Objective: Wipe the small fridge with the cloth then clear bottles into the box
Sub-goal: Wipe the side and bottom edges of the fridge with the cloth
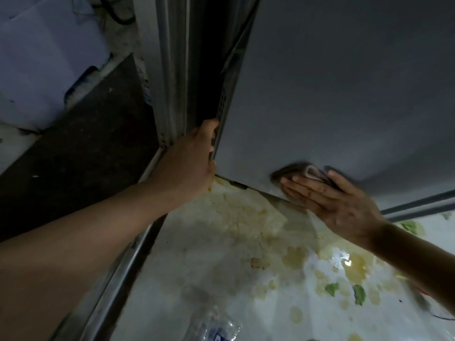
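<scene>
We are in the wiping part of the job, and judging by how things lie, the clearing part has not begun. Our right hand [337, 200] lies flat against the grey side panel of the small fridge [344, 82], low down near its bottom edge, with the fingers [302, 190] stretched straight and pressing the folded dark cloth [305, 172] onto the metal; the cloth is blurred, which suggests a stroke across the panel. Our left hand [194, 156] is at the fridge's rear corner, its fingers curled round the edge beside a strip of perforated vent [221, 102], and we read that as steadying the cabinet while the other hand rubs. The fridge stands on a table covered by a glossy patterned sheet [221, 267] with yellow and green shapes, and only this one side of the fridge is in sight, so we cannot tell how much of it has been wiped, nor whether the door or top are done. The panel shows no plain line between cleaned and dirty. At the bottom edge of the view a clear plastic bottle [214, 326] lies on the sheet, close to us and well apart from the cloth, not yet put away. A pale carton-like shape [44, 65] sits at the upper left beyond a dark board [81, 148]; it may be the box, but we cannot be sure. What remains, we judge, is finishing the wipe and then gathering the bottles.
</scene>
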